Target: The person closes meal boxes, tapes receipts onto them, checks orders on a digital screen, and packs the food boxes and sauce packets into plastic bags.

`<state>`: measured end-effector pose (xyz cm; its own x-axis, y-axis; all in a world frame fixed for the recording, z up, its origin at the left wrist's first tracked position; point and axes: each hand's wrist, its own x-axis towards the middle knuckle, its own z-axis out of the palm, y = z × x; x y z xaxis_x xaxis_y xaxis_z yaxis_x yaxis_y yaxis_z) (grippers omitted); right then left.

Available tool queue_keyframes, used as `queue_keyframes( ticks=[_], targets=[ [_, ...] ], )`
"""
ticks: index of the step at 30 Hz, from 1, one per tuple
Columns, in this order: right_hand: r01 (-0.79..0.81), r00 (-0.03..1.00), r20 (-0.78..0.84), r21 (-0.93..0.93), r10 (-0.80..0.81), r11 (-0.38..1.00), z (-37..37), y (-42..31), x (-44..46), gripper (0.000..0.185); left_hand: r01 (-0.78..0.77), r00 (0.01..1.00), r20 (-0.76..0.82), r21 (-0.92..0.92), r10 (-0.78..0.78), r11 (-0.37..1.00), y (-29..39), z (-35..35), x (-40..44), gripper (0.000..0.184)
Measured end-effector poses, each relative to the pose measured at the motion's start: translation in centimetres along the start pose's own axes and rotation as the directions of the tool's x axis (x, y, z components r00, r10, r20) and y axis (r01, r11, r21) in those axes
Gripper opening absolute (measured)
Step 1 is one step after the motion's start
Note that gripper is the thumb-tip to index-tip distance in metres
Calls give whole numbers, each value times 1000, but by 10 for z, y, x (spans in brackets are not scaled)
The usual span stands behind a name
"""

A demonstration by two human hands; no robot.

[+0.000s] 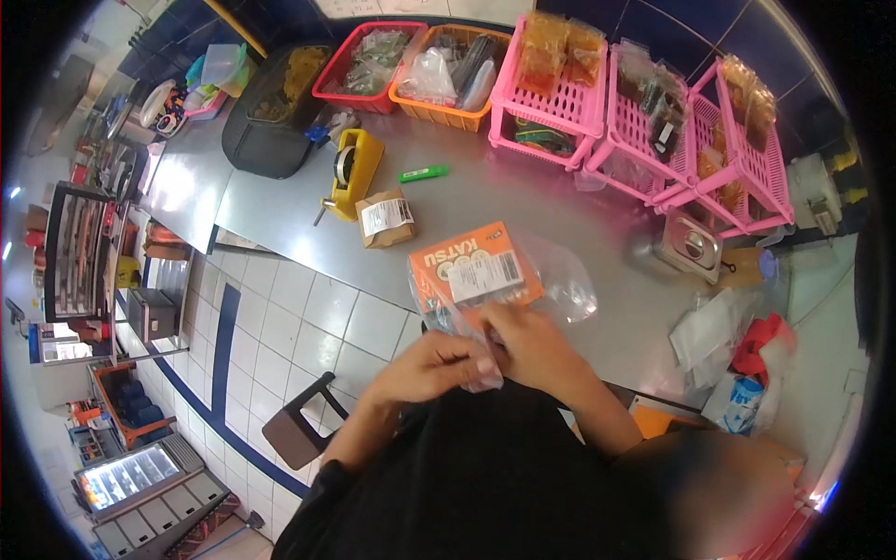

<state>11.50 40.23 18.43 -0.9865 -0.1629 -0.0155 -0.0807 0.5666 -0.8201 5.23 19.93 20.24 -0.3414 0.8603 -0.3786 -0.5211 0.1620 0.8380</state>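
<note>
An orange box [434, 257] printed "KATSU" sits inside a clear plastic bag [567, 285] near the front edge of the steel table. A white printed label [483, 277] is on the box's top. My left hand [441, 366] pinches the gathered near end of the bag between thumb and fingers. Beside it, my right hand [523, 343] is closed at the same end of the bag, against the box's near side; its fingertips are partly hidden. Just beyond the box is a small brown carton [386, 219] with a label.
A yellow tape dispenser [355, 173] and a green marker [424, 174] lie on the steel table [280, 238]. Red [359, 91] and orange [439, 110] baskets and pink racks [551, 103] line the back. A steel container [689, 247] is at right. A stool [303, 425] stands at left.
</note>
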Motion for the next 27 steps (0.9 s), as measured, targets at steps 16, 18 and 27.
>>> queue_keyframes(
  ticks=[16, 18, 27],
  targets=[
    [-208, 848, 389, -381, 360, 901, 108, 163, 56, 48, -112, 994, 65, 419, 93, 901, -47, -9, 24, 28],
    [-385, 645, 522, -408, 558, 828, 103, 158, 76, 47, -144, 987, -10, 405, 162, 903, -51, -14, 25, 28],
    [-254, 580, 556, -572, 596, 780, 64, 78, 70, 42, -323, 905, -313, -62, 289, 944, -43, -35, -12, 24]
  ],
)
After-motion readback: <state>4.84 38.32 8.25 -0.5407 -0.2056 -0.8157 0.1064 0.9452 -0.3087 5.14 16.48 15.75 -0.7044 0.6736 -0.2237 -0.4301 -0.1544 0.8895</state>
